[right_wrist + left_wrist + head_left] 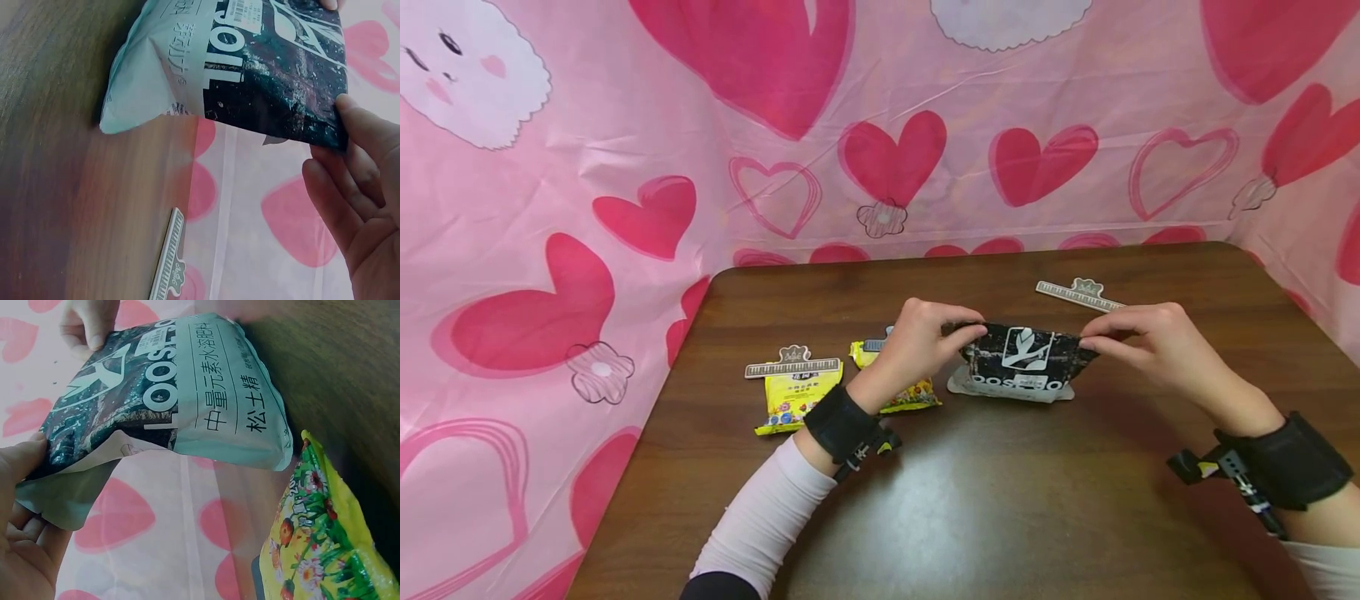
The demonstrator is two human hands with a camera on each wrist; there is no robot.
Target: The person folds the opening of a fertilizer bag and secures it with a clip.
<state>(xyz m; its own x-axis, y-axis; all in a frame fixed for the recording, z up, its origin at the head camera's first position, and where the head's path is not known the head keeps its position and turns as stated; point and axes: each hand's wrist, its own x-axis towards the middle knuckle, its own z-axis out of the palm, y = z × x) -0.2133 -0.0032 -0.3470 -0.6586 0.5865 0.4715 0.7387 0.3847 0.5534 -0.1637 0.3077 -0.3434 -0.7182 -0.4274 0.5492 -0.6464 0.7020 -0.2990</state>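
The black and pale-green bag [1021, 364] stands near the middle of the table [925, 517], a bit toward the far edge. The left hand [917, 337] pinches its top left corner, thumb and fingers [25, 464] closed on the edge. The right hand [1142, 337] pinches the top right corner the same way, fingers [350, 134] curled on the rim. Both hands hold the bag up by its top.

How far along, I think: 2 yellow snack bags already have clips on top. One yellow bag [792, 398] sits toward the left edge w/ a long clip [792, 364] across its top. The 2nd yellow bag [901, 385] is just beside the left wrist, partly hidden, w/ a dark clip on it. The black bag has no clip yet; its top looks open or loose. A spare clip [1078, 293] lies near the far edge, behind the right hand, not touching it. So approx 2 done, 1 left.

Writing: the black bag says "LOOSE SOIL" in big white letters, w/ a white plant logo. Chinese words on the pale part read 中量元素水溶肥料 and 松土精. The yellow bags have flowers and small print, too tiny to read.
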